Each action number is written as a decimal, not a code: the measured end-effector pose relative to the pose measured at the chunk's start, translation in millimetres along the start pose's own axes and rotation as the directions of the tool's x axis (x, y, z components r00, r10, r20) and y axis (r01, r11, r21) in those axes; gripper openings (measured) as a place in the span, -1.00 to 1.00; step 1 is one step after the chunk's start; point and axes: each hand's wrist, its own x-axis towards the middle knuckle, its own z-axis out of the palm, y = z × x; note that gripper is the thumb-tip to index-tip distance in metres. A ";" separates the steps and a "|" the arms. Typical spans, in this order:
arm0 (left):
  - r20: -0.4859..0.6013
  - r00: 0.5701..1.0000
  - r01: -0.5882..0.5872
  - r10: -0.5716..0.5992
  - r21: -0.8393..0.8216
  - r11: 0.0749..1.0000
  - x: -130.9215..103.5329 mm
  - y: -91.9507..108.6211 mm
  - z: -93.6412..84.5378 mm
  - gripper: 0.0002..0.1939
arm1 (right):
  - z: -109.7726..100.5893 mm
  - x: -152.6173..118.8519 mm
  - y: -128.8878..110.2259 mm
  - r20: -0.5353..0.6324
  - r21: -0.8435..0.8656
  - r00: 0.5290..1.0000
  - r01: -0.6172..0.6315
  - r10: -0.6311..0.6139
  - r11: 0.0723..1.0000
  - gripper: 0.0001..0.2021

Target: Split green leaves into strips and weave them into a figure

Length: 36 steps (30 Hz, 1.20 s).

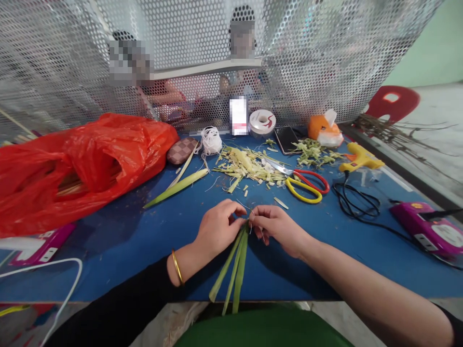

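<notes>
Between the fingertips, the gathered upper ends of narrow, flat green leaf strips [238, 274] meet a thin white thread [251, 227]; the strips' free ends fan toward the wearer. Left hand [219, 226]: thumb and index nearly closed, apparently gripping the gathered ends. Right hand [277, 226]: thumb and index pinched, apparently on the thread. Step in hand, as judged: binding. Tightening would call for a steady left hold and even right-hand tension, without slipping or splitting the strips.
</notes>
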 end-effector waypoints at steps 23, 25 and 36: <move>0.163 0.969 -0.157 0.186 -0.178 0.972 21.1 -17.8 0.9 -0.92 | -6.1 2.8 -3.0 -0.002 0.023 1.000 0.018 -0.018 1.000 -0.78; 0.155 0.976 -0.121 0.152 -0.193 0.974 21.7 -19.9 -0.3 -0.91 | -9.9 4.1 -0.8 -0.049 -0.076 0.997 0.060 -0.063 0.995 -0.74; 0.160 0.987 0.060 -0.007 -0.332 0.941 26.1 -28.5 -3.4 -0.89 | -18.1 -2.1 -2.2 0.172 -0.641 0.850 0.480 -0.498 0.599 -0.80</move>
